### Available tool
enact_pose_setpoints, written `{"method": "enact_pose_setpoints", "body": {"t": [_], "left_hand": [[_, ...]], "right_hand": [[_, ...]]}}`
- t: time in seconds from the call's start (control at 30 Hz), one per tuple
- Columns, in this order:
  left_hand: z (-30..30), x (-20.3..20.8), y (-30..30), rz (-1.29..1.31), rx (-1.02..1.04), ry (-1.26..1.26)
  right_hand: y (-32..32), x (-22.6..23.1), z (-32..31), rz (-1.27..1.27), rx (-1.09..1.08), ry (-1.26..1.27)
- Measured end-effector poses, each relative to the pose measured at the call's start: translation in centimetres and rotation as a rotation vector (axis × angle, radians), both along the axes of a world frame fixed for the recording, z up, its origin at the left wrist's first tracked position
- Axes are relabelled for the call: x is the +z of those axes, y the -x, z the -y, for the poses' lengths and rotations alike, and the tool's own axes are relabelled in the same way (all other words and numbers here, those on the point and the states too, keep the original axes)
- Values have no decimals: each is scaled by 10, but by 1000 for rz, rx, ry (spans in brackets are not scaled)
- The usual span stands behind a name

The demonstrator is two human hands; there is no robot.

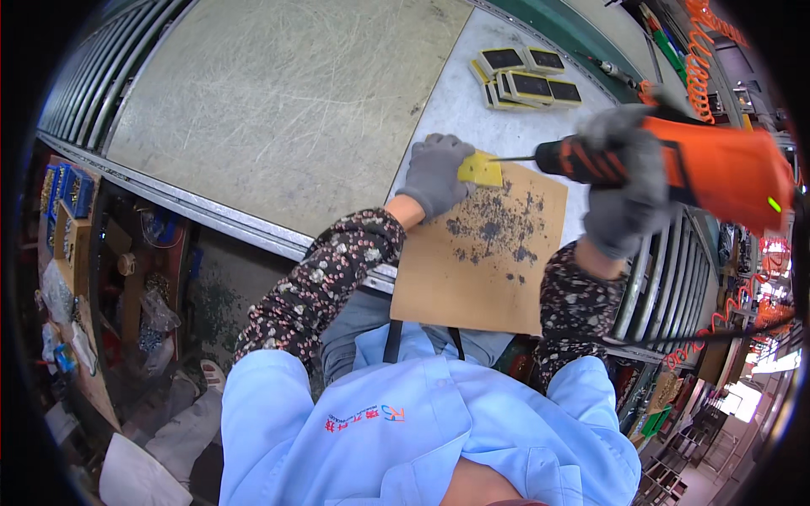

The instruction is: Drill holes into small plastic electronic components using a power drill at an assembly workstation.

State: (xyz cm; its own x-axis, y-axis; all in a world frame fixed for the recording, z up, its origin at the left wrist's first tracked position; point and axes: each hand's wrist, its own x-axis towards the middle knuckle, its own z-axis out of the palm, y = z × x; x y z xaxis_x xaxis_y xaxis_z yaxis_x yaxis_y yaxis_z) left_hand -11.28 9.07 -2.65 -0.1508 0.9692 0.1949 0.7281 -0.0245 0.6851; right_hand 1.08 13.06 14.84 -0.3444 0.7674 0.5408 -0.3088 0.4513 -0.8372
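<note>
My left hand (436, 173), in a grey glove, holds a small flat yellow piece (484, 175) at the far edge of a brown cardboard sheet (456, 291). Dark specks and crumbs (494, 229) are scattered over that sheet. Gloved the same way, my right hand (624, 190) is wrapped round an orange and black power drill (726, 173), held sideways and slightly blurred. Its thin bit (515, 158) points left and its tip meets or overlaps the yellow piece; I cannot tell whether it has entered it.
Several yellow-edged blocks with dark faces (530, 88) lie piled at the back right of the table. A scratched board (287, 101) covers the left side. Metal rollers flank the table. Orange coiled hoses (699, 67) hang at right; blue bins (72, 190) stand at far left.
</note>
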Motion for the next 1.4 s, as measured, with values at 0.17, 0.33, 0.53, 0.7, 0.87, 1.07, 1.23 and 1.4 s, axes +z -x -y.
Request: {"method": "enact_pose_setpoints", "body": {"t": [0.17, 0.33, 0.53, 0.7, 0.87, 1.07, 1.23, 1.4], "left_hand": [[-7, 36, 8, -13, 30, 7], [-14, 38, 10, 679, -95, 644], [-2, 38, 5, 699, -47, 899], [19, 64, 4, -137, 2, 633], [42, 12, 0, -80, -13, 67], [43, -3, 3, 13, -54, 24], [42, -6, 2, 38, -73, 16], [42, -6, 2, 14, -57, -19]], "right_hand": [[-51, 32, 8, -116, 133, -58], [-65, 28, 14, -133, 137, -128], [-58, 1, 4, -146, 144, -53], [-41, -9, 4, -205, 168, 16], [-31, -17, -4, -154, 195, 47], [-25, -20, -2, -72, 176, -3], [-24, -18, -2, -3, 194, -63], [-32, -17, -13, 69, 229, -120]]}}
